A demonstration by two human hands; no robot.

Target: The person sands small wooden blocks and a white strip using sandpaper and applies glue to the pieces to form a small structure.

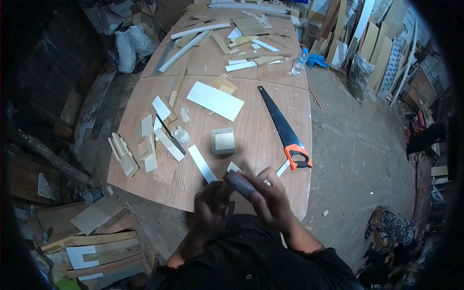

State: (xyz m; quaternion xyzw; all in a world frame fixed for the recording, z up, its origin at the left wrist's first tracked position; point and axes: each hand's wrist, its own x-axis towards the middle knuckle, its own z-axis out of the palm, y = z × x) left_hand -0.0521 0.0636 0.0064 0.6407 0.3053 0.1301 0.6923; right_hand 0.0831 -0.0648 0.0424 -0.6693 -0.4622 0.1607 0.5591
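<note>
Close to my body, over the table's near edge, my two hands work together. My right hand [271,200] is closed on a dark grey-purple strip [240,184] that looks like folded sandpaper. Opposite it, my left hand [211,205] is curled at the strip's other end, blurred by motion; what its fingers grip is hidden. A small pale piece [233,166] shows just beyond the strip, partly covered. Farther off stands a square wooden block [224,141] with a grey rim. To the left lies a white strip [202,163].
On the wooden table [261,125], a handsaw [280,121] with an orange handle lies right. A white board [215,100], wood offcuts [147,142] and a dark thin tool [170,133] lie beyond and left. A plastic bottle [299,62] stands at the far right edge.
</note>
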